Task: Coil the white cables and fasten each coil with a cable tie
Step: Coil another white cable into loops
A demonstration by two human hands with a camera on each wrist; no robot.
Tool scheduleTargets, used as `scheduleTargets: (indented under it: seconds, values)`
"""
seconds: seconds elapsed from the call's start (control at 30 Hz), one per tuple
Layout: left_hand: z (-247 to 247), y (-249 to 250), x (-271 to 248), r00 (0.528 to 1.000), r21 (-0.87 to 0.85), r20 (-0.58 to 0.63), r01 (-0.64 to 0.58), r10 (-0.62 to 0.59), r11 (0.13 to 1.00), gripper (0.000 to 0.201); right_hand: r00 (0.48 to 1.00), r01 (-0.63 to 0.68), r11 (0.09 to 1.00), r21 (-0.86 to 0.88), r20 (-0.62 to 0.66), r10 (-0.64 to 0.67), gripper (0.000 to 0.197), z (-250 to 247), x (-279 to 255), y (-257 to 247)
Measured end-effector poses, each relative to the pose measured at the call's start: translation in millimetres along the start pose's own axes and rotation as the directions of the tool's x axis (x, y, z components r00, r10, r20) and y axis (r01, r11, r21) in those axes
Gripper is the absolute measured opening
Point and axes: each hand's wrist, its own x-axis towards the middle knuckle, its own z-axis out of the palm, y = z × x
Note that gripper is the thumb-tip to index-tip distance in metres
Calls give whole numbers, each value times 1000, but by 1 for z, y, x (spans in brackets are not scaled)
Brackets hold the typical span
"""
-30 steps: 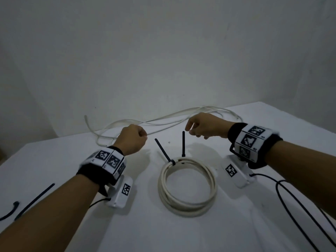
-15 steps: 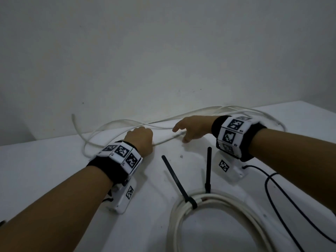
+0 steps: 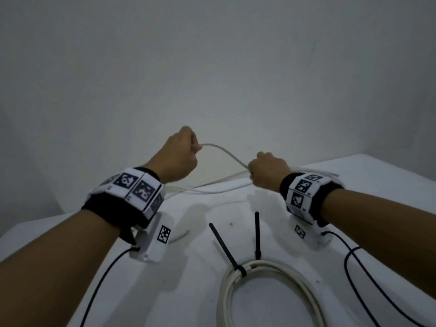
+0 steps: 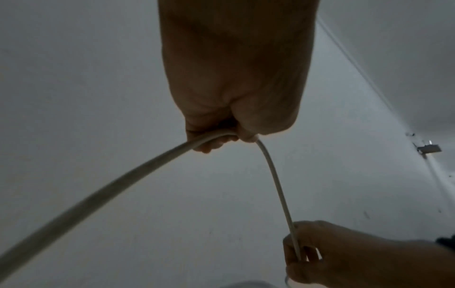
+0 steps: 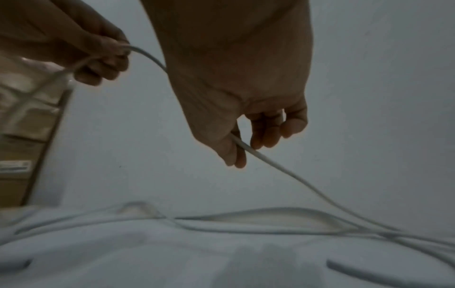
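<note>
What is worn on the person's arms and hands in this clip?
Both forearms are bare, no sleeves. Left hand and right hand are ungloved. Each wrist carries a black band faced with white black-patterned marker tiles, a white camera box beneath, and a thin black lead.

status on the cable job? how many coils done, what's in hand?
Done: one white coil lies on the table, bound by two black cable ties. In hand: the left hand and right hand both grip a loose white cable, raised between them. Left: the rest of that cable, uncoiled, and its tie.
</note>
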Motion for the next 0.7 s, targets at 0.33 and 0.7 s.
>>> scheduleTargets:
  seconds: [0.33,0.7]
  values:
    - [-101,52,-32,899,-233,-430,-15,-89,972,7,961,-266,921,285,9,275,31,-120,-62,72]
    - [-144,82,-144,846,-821,-299,8,-442,571,14,918,-373,705,603,352,184,42,-152,-233,49]
